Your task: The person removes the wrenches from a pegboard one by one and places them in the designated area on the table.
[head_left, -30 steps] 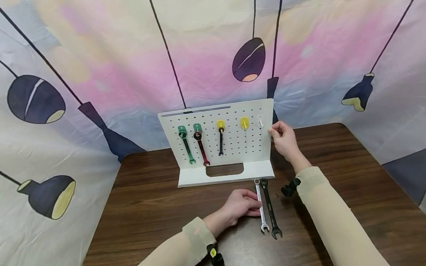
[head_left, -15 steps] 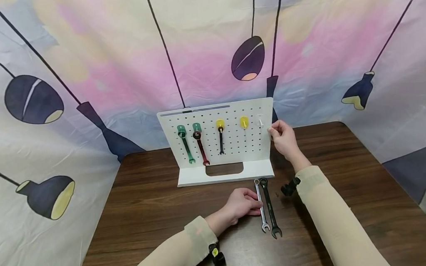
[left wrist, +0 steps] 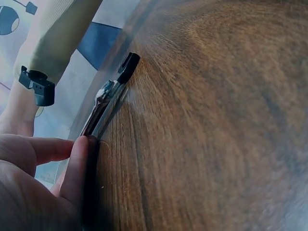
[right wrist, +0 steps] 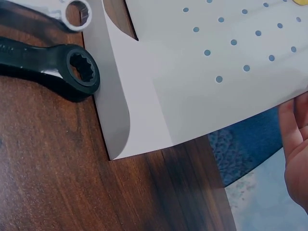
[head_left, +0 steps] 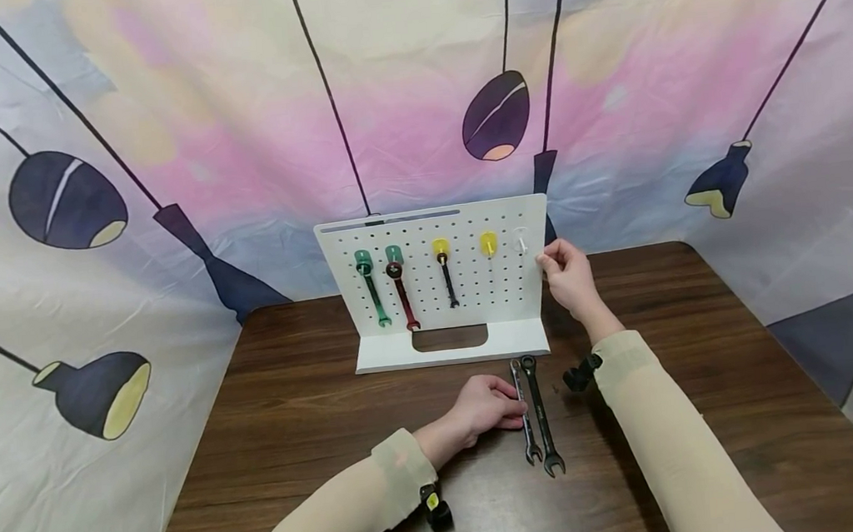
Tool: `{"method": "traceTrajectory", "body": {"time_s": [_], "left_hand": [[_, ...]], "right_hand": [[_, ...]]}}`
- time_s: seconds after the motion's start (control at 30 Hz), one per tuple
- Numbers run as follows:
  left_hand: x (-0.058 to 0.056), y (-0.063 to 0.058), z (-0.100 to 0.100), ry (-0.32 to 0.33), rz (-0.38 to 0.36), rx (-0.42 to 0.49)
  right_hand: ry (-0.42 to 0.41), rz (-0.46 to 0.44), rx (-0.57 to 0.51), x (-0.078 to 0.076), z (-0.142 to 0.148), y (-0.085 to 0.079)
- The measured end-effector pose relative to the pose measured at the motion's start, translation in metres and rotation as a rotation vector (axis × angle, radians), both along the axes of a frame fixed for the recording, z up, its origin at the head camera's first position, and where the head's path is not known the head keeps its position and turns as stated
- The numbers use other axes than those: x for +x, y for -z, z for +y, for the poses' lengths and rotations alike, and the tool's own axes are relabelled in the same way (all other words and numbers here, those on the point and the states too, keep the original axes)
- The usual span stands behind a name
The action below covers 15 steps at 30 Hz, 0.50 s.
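Left hand (head_left: 490,405) pinches silver wrench (head_left: 528,437); right hand (head_left: 569,278) pinches perforated white board (head_left: 522,292) by its edge. Right-wrist view alone resolves black wrench (right wrist: 43,65) ring's notches, right of left hand.

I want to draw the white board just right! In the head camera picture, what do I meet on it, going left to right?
Green wrench, red wrench, dark wrench, bare yellow hook, clear hook, then the right hand at the edge.
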<state>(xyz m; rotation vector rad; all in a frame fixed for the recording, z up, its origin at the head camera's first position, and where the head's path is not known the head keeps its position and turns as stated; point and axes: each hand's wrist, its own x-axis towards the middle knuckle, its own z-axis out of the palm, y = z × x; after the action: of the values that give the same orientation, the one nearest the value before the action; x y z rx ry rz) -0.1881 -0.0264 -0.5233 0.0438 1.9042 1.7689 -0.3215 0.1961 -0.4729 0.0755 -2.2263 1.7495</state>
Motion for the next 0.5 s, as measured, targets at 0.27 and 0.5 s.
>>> {"method": "traceTrajectory", "body": {"time_s": [0.27, 0.5], "left_hand": [[0.0045, -0.0054, 0.001, 0.004, 0.032, -0.073], [0.0039, -0.0061, 0.0027, 0.015, 0.041, -0.119]], "right_hand": [[-0.006, 0.0, 0.004, -0.0018, 0.0012, 0.0009], [0.005, -0.004, 0.011, -0.0029, 0.0015, 0.0024]]}}
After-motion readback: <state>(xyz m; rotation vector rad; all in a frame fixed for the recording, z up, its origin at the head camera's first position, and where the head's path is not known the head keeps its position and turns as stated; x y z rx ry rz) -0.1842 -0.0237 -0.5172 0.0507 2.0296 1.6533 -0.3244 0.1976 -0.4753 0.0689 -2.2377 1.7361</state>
